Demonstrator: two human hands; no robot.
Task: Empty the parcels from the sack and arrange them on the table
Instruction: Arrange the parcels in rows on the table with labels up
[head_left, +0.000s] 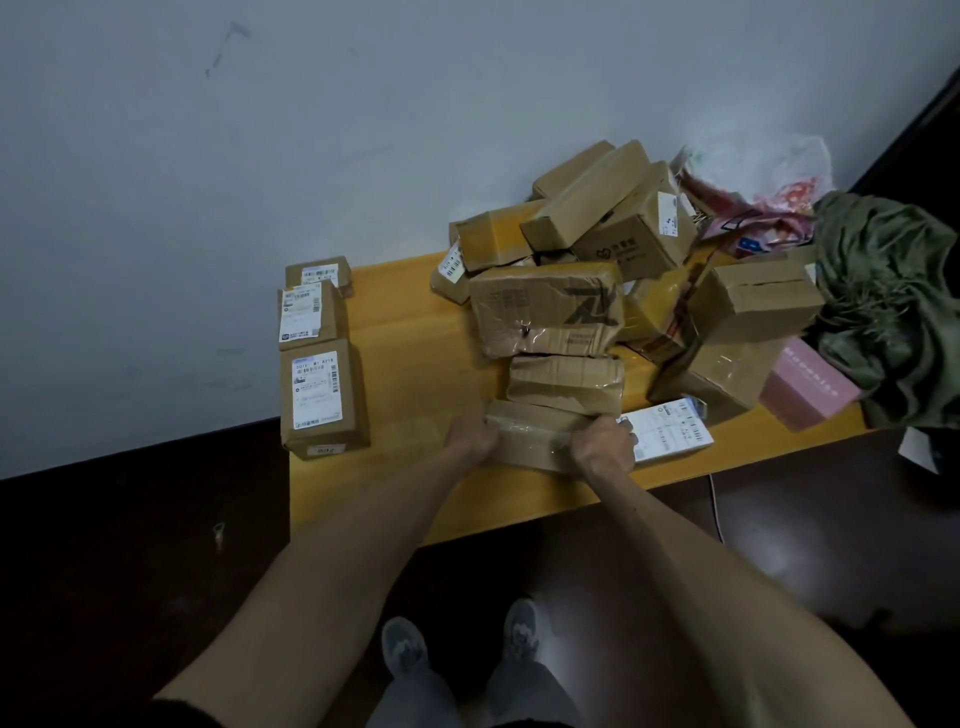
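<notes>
A flat brown taped parcel (535, 434) lies at the near edge of the pile on the yellow table (410, 332). My left hand (470, 434) grips its left end and my right hand (602, 444) grips its right end. Behind it several brown cardboard parcels (548, 312) are heaped up to the wall. Three labelled boxes (322, 395) stand in a row along the table's left edge. The green sack (893, 306) lies crumpled at the table's right end.
A pink box (808, 387) and a white-labelled flat parcel (670, 428) lie at the pile's right front. A white plastic bag (763, 166) sits by the wall. Dark floor surrounds the table; my feet (462, 639) stand before it.
</notes>
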